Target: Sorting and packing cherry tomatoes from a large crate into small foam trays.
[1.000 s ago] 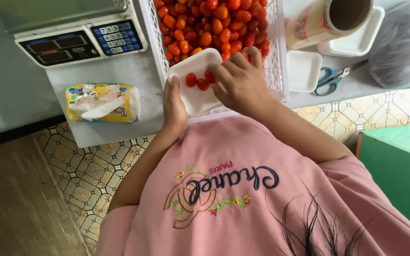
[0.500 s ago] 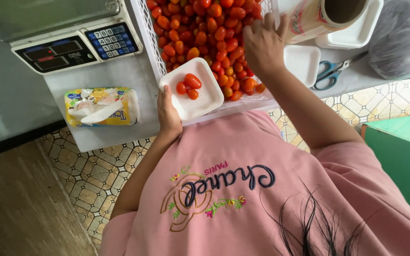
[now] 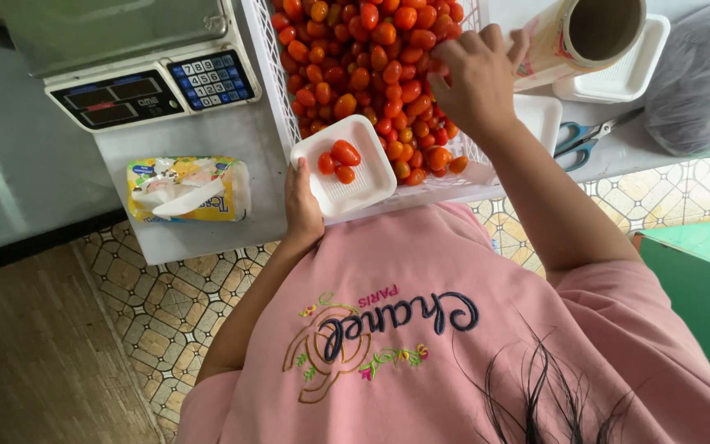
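At 12 o'clock, right hand [image 3: 474, 78] digs into crate [image 3: 277, 99] tomatoes [image 3: 371, 57], fingers curled, grip unclear. Left hand [image 3: 301, 205] holds tray [image 3: 355, 185] w/ three tomatoes level, close by for loading.

Red and orange tomatoes [image 3: 371, 49], white tray [image 3: 363, 185], pink shirt [image 3: 454, 329], yellow tissue pack [image 3: 186, 189]
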